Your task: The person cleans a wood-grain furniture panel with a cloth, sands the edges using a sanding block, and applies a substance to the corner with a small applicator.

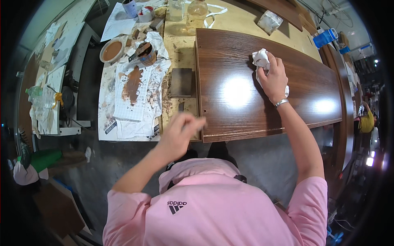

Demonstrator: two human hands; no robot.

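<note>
My right hand is closed on a crumpled white cloth and presses it against the top of a dark brown wood-grain panel. Part of the cloth shows beneath the palm and near the wrist. Just off the panel's near left corner hovers my left hand, its fingers curled and a little blurred. Whether anything is between them is hidden. A dark flat block lies on the bench left of the panel.
Stained paper covers the left of the bench, bearing an open tub of brown paste and a smeared can. Glass jars stand at the back. A clear plastic-wrapped bundle lies beyond the panel; a blue bottle is farther right.
</note>
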